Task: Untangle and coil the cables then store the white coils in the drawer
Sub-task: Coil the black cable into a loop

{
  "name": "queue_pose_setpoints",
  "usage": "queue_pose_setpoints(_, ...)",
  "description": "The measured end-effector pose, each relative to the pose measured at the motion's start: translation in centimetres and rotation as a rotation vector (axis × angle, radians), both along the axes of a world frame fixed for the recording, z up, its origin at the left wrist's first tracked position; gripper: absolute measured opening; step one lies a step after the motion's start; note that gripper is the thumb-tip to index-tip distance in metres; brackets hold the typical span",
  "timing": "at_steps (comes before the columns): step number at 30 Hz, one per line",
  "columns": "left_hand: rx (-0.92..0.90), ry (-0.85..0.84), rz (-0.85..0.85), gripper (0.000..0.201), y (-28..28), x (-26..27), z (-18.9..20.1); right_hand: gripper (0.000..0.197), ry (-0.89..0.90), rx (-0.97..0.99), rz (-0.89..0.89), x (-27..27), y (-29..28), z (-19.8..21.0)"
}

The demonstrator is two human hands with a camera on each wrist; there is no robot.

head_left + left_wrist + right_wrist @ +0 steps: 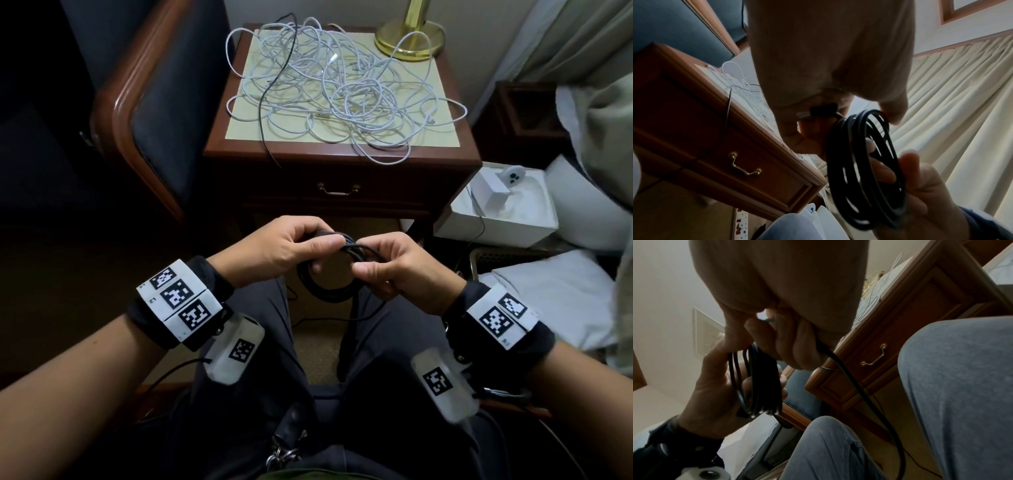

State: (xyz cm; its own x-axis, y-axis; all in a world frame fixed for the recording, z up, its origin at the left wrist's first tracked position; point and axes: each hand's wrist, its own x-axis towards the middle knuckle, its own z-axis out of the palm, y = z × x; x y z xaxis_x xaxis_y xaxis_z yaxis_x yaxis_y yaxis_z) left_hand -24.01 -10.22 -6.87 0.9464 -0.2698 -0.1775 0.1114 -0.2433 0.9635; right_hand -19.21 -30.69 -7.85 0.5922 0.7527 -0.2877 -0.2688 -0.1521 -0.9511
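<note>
Nightstand [342, 150] far, white tangle [342, 82] untouched; left hand [291, 246] grips black coil [329, 284]; right hand [397, 270] pinches strand; next, feed trailing tail round.

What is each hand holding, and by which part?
Both hold the coiled black cable: left hand grips the loops' top beside the plug, right hand pinches the loops opposite.

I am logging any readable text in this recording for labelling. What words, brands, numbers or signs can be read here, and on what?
No word, brand or number reads clearly.
Left hand's wristband: black-and-white square marker codes; a tiny mark beside them, too small to read.
Right hand's wristband: the same marker codes, plus a small blurred blue mark.
Power strip: red and dark marks, too blurred to read.
White box, black cable coil, nightstand: no text visible.
</note>
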Motion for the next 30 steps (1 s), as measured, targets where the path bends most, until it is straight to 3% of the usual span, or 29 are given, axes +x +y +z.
queue_pose_setpoints(3,0.025,0.081,-0.088,0.032,0.3,-0.2,0.4,0.003,0.024,0.017,0.062,-0.2,-0.1,0.1)
queue_pose_setpoints(8,-0.111,0.353,-0.291,0.026,0.7,-0.5,0.7,0.009,-0.001,-0.009,0.182,-0.6,0.0,0.4)
queue_pose_setpoints(13,-0.396,0.435,-0.336,0.027,0.4,-0.7,0.1,0.017,-0.005,0.034,0.168,-0.7,0.0,0.3)
queue_pose_setpoints(16,-0.500,0.413,-0.252,0.031,0.2,-0.5,-0.1,0.029,-0.008,0.060,0.083,-0.5,0.1,0.2)
queue_pose_setpoints(20,-0.524,0.310,-0.118,0.033,1.2,0.3,0.1,0.027,-0.041,0.074,-0.040,-0.2,0.2,-0.2)
queue_pose_setpoints(25,-0.738,0.234,0.227,0.029,4.3,1.4,1.2,0.026,-0.072,-0.054,-0.074,0.3,0.0,-1.2)
queue_pose_setpoints(27,-0.810,0.191,0.365,0.036,5.4,1.9,1.5,0.019,-0.044,-0.069,-0.174,0.6,0.2,-1.7)
queue_pose_setpoints(30,-0.932,0.109,0.496,0.039,6.6,2.3,1.7,0.026,0.028,-0.112,-0.375,1.4,0.2,-2.3)
